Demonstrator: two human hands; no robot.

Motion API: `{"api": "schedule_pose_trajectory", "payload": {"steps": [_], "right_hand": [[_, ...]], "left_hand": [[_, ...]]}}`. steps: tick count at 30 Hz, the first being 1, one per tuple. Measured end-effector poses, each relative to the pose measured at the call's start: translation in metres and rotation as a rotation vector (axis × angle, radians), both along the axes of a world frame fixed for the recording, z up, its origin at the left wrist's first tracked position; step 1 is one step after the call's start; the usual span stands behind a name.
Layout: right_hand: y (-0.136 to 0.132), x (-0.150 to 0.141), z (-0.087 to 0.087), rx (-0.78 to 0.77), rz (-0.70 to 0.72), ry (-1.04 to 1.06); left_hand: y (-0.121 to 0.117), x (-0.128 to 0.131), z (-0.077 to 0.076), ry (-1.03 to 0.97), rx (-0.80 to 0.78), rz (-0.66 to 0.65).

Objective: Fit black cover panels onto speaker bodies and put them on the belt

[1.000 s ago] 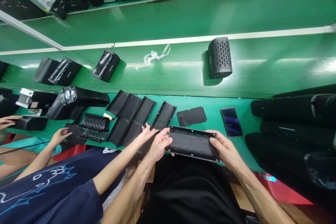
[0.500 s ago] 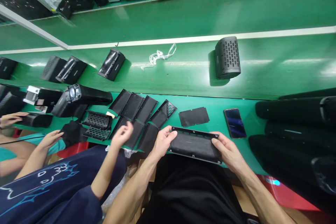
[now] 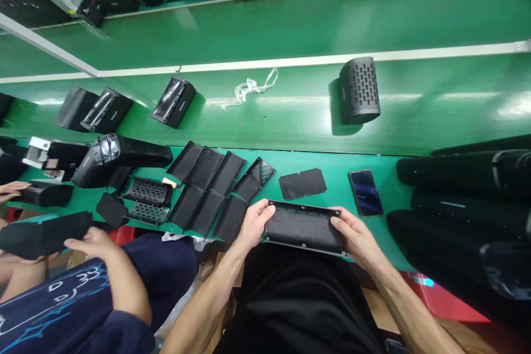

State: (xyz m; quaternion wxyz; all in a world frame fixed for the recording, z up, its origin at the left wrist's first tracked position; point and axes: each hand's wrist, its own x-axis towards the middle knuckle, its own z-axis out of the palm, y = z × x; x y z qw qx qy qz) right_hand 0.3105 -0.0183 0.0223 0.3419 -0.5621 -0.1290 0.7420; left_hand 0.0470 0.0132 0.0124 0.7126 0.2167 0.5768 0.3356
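Observation:
Between my two hands is a black plastic speaker grille panel (image 3: 305, 228), its hollow inner side facing up and a dark sheet lining it. My left hand (image 3: 256, 224) grips its left end, thumb over the rim. At the opposite end, my right hand (image 3: 352, 235) pinches the rim with the thumb on top. Just beyond the panel, a flat black sheet (image 3: 302, 183) with notched corners lies on the green bench. Left of my hands, several similar lined panels (image 3: 206, 168) lie in two rows; one panel (image 3: 254, 178) has part of its perforated grille showing.
A phone (image 3: 365, 192) lies right of the sheet. Black cylindrical speakers (image 3: 452, 174) crowd the right side. A perforated speaker housing (image 3: 360, 90) and clear plastic wrap (image 3: 251, 88) sit on the green belt. A co-worker's hand (image 3: 93, 243) holds a black sheet (image 3: 45, 235) at left.
My hands keep hold of the panel with hardly any movement. The co-worker's hand has drawn back from near the panel rows to the left and now holds a black sheet.

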Motion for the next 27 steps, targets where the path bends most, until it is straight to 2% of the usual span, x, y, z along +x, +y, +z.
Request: {"api": "schedule_pose_trajectory", "payload": {"steps": [6,11,14,18,23,27], "right_hand": [[-0.003,0.001,-0.008,-0.024,-0.016,0.012],[-0.006,0.007,-0.017,0.028,0.052,-0.066],[-0.008,0.012,-0.013,0.11,0.109,-0.126],[-0.01,0.016,-0.001,0.235,0.211,-0.242],[-0.011,0.018,0.004,0.274,0.334,-0.395],[-0.009,0.017,0.004,0.282,0.353,-0.428]], "left_hand": [[-0.002,-0.002,-0.004,0.017,0.036,-0.028],[-0.007,-0.007,-0.013,0.04,0.097,-0.094],[-0.009,-0.013,-0.015,-0.008,0.141,-0.138],[-0.01,-0.023,-0.01,-0.061,0.223,-0.214],[-0.009,-0.028,-0.002,-0.075,0.262,-0.254],[-0.009,-0.028,-0.003,-0.052,0.261,-0.273]]}}
